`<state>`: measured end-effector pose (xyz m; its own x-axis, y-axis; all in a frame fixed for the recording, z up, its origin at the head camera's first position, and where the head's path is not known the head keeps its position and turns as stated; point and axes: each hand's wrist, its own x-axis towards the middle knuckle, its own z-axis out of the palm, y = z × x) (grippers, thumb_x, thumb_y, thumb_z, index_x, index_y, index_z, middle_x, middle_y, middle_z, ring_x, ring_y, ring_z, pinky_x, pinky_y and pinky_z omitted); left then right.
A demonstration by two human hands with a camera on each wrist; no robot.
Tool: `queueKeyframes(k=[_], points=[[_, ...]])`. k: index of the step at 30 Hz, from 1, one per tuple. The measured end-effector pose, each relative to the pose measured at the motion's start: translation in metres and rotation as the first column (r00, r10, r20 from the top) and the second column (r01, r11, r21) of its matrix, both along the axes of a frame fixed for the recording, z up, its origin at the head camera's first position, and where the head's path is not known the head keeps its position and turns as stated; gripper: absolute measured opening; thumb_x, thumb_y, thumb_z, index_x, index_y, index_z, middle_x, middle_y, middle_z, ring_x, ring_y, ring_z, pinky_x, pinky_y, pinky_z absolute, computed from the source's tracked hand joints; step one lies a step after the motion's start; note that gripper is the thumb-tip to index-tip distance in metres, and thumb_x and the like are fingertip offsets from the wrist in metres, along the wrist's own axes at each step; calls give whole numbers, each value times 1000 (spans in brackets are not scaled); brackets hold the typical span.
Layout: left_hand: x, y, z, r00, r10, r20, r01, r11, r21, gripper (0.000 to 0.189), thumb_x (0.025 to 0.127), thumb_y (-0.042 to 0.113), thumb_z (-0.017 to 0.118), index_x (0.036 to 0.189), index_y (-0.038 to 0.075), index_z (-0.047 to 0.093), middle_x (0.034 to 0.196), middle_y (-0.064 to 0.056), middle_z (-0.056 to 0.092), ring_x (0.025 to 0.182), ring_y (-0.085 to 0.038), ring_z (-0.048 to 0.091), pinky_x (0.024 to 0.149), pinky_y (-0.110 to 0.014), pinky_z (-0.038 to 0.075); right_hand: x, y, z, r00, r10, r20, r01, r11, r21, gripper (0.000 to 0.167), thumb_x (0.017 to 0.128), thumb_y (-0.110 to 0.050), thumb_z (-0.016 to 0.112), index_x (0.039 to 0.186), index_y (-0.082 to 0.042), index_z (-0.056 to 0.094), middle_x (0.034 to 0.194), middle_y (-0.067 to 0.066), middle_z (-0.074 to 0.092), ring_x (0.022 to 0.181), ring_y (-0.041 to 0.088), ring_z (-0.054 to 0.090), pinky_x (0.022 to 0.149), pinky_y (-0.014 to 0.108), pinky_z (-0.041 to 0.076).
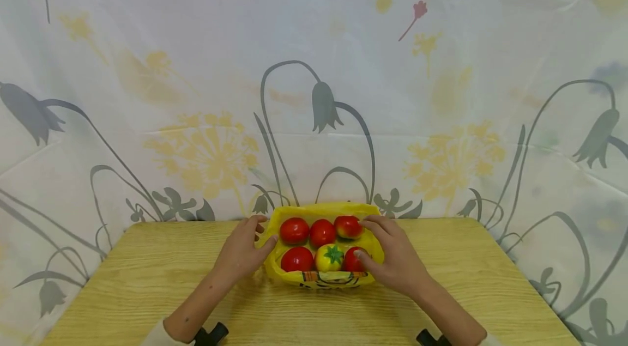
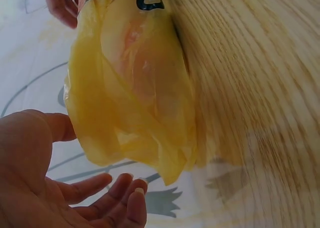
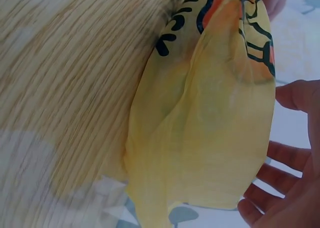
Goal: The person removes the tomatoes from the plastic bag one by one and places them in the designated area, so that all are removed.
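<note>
Across the wooden surface (image 1: 333, 316), your right hand (image 1: 394, 259) and left hand (image 1: 242, 248) are spread at either side of the open yellow bag (image 1: 324, 208). Inside it, the near row runs left to right: a red fruit (image 1: 296, 260), a yellow fruit (image 1: 322, 261) with green top, another red fruit (image 1: 351, 263). Three red fruits (image 1: 322, 233) sit farther back; beyond hangs a floral cloth (image 1: 314, 19).
</note>
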<state>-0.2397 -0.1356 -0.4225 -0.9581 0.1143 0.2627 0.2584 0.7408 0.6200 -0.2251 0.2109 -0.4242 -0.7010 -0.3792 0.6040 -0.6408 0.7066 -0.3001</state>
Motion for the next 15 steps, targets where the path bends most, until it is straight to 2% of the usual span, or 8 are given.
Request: queueKeyframes(k=[10, 15], points=[[-6, 2, -2, 1000, -1, -29, 1, 1000, 7, 53, 98, 24, 75, 142, 0, 59, 120, -17, 65, 105, -35, 66, 87, -49, 57, -3, -10, -1, 999, 6, 39, -8, 999, 54, 50, 89, -22, 84, 134, -7, 67, 139, 12, 64, 126, 35, 62, 103, 56, 52], [-12, 4, -2, 1000, 6, -13, -5, 1000, 27, 52, 98, 23, 74, 142, -1, 60, 121, -17, 65, 104, -34, 66, 89, -49, 58, -6, -15, -2, 999, 18, 42, -22, 997, 79, 49, 90, -26, 84, 133, -9, 68, 135, 7, 65, 122, 30, 65, 100, 51, 55]])
